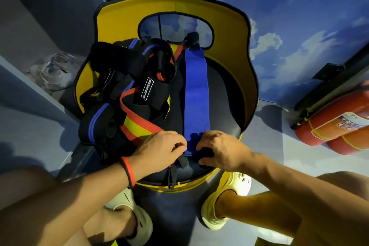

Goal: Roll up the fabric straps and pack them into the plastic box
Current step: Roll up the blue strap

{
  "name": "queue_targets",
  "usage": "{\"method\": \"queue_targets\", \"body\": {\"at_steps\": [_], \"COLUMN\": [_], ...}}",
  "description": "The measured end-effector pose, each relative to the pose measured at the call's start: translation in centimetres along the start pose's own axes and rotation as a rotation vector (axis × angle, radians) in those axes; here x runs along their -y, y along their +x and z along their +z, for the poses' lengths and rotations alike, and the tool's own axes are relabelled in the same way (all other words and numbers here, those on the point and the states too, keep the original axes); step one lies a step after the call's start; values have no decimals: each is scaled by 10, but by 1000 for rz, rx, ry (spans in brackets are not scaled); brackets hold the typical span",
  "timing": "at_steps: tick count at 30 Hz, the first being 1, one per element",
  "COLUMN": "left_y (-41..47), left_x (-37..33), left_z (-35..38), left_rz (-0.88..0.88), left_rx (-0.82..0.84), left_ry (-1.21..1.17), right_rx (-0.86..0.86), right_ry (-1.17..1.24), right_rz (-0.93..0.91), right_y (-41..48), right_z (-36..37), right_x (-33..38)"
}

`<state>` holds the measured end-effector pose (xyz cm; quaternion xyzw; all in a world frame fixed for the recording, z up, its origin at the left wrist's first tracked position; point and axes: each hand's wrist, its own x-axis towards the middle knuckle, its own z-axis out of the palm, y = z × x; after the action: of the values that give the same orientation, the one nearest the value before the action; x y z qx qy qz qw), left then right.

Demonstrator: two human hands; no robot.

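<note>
On the chair seat (223, 90), my left hand (159, 150) and right hand (219, 152) pinch the blue strap (194, 96) at its near end; the roll seems barely begun, so next come tight, even turns.

A: What's on the right wall?
B: A painted blue sky with white clouds (279, 26); two red fire extinguishers (329, 126) sit low against it, by the pale grey floor (289, 166).
A: And left?
B: Plain grey wall (40, 16), in shadow. Between them, a yellow chair (229, 26) with a dark seat.
</note>
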<state>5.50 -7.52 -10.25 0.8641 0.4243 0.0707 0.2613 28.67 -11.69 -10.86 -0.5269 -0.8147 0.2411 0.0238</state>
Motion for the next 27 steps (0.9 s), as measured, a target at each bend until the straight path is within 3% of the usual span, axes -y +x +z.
{"method": "queue_targets", "body": {"at_steps": [2, 5, 10, 20, 27], "left_y": [1, -3, 0, 0, 0], "left_x": [-9, -20, -20, -11, 2], "left_z": [8, 25, 29, 27, 34], "left_rz": [-71, -54, -62, -95, 27], "left_rx": [3, 28, -72, -137, -183], "left_ry": [-57, 88, 139, 94, 86], "right_rx": [-56, -166, -350, -405, -369], "right_ry": [-3, -12, 67, -148, -137], "right_rz": [24, 47, 162, 90, 74], "right_y": [-3, -6, -20, -27, -24], "right_z": [9, 29, 51, 64, 57], "right_x": [2, 5, 4, -7, -7]}}
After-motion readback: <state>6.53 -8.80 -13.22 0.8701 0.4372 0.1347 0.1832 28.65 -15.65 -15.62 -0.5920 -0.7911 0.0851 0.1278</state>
